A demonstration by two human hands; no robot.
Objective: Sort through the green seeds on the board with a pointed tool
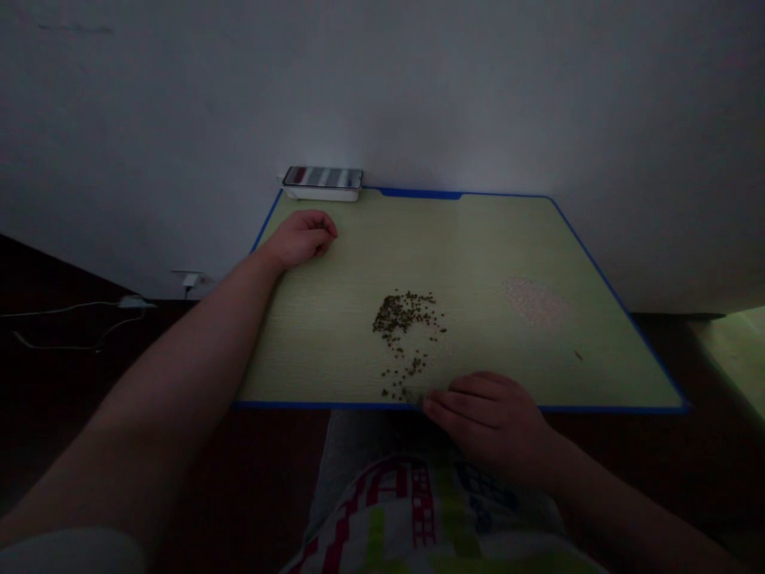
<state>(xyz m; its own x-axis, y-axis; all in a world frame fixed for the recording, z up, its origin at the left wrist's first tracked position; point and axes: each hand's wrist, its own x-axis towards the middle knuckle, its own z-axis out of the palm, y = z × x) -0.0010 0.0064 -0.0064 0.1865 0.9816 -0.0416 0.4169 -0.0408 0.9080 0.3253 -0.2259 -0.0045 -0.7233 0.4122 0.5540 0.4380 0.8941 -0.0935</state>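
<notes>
A pale green table with a blue rim stands against a white wall. A loose pile of small dark green beans lies near its middle, trailing toward the front edge. A fainter patch of pale grains lies to the right. My right hand rests at the front edge, fingers pressed together and pointing left at the last beans of the trail. My left hand lies at the far left corner, fingers curled under, with nothing visible in it.
A phone with a lit screen rests on a white block at the table's back left corner. A plug and white cables lie on the dark floor to the left. My patterned clothing shows below the table edge.
</notes>
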